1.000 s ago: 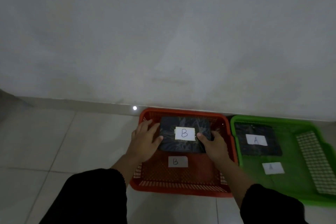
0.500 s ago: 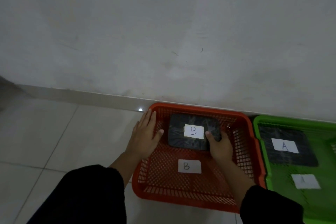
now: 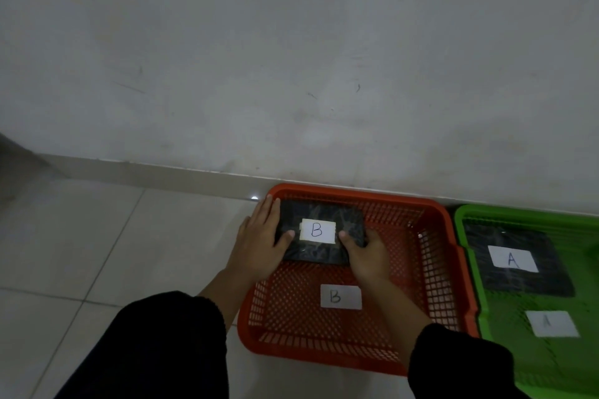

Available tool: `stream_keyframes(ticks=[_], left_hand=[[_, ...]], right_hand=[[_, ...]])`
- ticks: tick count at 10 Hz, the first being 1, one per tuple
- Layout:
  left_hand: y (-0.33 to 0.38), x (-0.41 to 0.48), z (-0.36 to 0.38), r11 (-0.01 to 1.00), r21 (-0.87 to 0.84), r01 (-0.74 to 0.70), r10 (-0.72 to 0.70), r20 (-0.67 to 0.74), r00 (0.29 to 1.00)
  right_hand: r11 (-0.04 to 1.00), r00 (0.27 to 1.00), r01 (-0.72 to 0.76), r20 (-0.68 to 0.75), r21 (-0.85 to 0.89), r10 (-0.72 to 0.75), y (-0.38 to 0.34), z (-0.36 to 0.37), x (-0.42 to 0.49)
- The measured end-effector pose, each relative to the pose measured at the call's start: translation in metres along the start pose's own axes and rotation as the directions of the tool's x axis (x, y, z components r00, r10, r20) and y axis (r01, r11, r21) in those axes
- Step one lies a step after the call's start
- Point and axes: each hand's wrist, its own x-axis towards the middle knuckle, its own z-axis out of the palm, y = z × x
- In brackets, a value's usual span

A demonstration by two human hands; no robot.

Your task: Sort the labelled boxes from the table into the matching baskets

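A black box with a white "B" label (image 3: 319, 232) lies in the far left corner of the red basket (image 3: 450, 256). My left hand (image 3: 261, 243) grips its left end and my right hand (image 3: 366, 253) grips its right end. A second white "B" label (image 3: 340, 297) is stuck on the basket's floor. To the right, the green basket (image 3: 466, 236) holds a black box labelled "A" (image 3: 515, 261), with an "A" label (image 3: 551, 323) on its floor.
Both baskets stand on pale floor tiles (image 3: 81, 236) against a white wall (image 3: 291, 58) with a low skirting. A small bright spot (image 3: 254, 198) shines on the skirting left of the red basket.
The B box has gone down and leftwards into the red basket's far left corner. My left hand, off it half a second ago, holds its left end again. The view shifted left.
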Motion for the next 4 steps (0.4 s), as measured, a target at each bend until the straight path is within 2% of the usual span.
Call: stream_keyframes(ticks=[1, 3, 4], left_hand=[[0.001, 0.001, -0.004, 1.0, 0.002, 0.016, -0.016, 0.009, 1.0], [0.037, -0.021, -0.045, 0.998, 0.003, 0.068, -0.068, 0.092, 0.993], [0.082, -0.035, -0.09, 0.996, 0.046, 0.082, -0.089, 0.165, 0.982]], right_hand=[[1.0, 0.999, 0.0, 0.035, -0.017, 0.0, -0.003, -0.007, -0.001], [0.948, 0.999, 0.034, 0.023, -0.315, -0.028, -0.043, -0.062, -0.036], [0.88, 0.999, 0.017, 0.046, -0.475, 0.006, -0.093, -0.11, -0.061]])
